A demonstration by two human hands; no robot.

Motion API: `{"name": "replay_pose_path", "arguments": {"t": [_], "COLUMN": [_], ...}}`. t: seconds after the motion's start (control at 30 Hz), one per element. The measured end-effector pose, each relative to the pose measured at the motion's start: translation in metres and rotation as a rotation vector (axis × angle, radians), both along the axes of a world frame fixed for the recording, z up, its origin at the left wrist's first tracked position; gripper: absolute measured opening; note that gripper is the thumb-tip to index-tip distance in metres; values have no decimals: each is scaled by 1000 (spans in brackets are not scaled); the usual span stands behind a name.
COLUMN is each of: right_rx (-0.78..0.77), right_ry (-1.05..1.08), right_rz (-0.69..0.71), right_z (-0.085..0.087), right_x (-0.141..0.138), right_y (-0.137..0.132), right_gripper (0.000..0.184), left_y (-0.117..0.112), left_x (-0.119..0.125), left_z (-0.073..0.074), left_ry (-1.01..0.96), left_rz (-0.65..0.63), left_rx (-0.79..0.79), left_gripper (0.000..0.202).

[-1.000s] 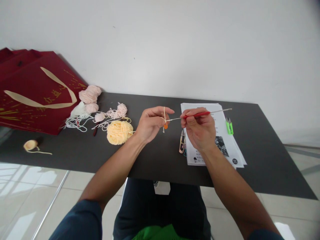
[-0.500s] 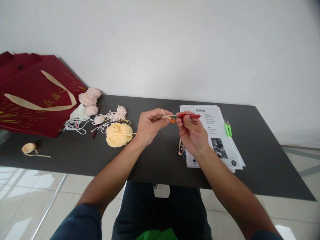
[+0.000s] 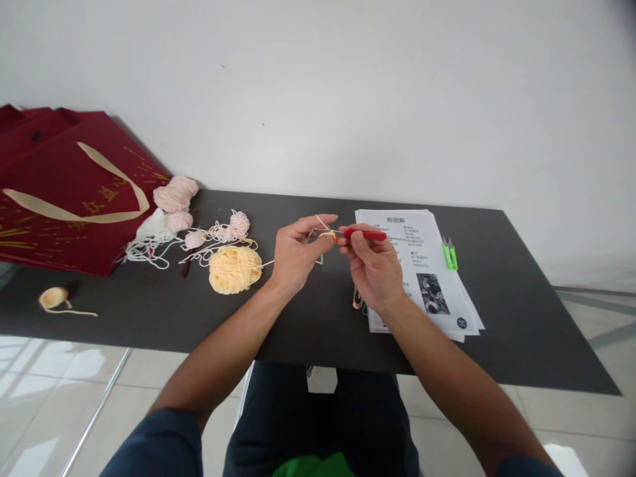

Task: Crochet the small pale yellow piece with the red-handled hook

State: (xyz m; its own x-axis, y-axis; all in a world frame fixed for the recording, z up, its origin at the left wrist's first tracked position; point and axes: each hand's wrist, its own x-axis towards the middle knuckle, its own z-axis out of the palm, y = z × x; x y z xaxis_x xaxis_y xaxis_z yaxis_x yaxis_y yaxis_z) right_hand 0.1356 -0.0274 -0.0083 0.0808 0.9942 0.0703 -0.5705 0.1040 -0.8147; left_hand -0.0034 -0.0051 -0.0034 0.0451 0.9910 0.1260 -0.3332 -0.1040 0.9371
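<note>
My left hand (image 3: 297, 252) pinches a small cream crochet piece (image 3: 326, 236) between thumb and fingers, a strand of yarn looped over the index finger. A red-handled crochet hook (image 3: 365, 235) is held in my right hand (image 3: 372, 265), its metal shaft pointing left into the piece. Beside the hook tip shows a bit of the orange stitch marker (image 3: 335, 238), mostly covered by fingers. From my left hand the strand runs to a yellow yarn ball (image 3: 235, 269) on the table.
Printed sheets (image 3: 447, 311) lie under my right hand, with green thread snips (image 3: 450, 254) at their edge. Pink and white yarn (image 3: 175, 194) sits by a dark red gift bag (image 3: 64, 192). A small cream crocheted cup (image 3: 53, 297) rests on the dark table (image 3: 308, 331) at left.
My right hand and the hook have moved left, closer to my left hand. The left index finger is stretched further out, and the orange marker is now more covered.
</note>
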Motion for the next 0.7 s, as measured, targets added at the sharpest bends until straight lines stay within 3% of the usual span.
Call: {"name": "replay_pose_path", "arguments": {"t": [0.33, 0.7], "right_rx": [13, 161], "right_ry": [-22, -72], "right_rz": [-32, -123], "right_z": [-1, 5], "right_x": [0, 10], "right_y": [0, 4], "right_gripper": [14, 19], "left_y": [-1, -2], "left_x": [4, 2], "left_z": [3, 4], "left_ry": [-52, -9], "left_rz": [18, 55], "left_rx": [0, 34], "left_gripper": [39, 40]}}
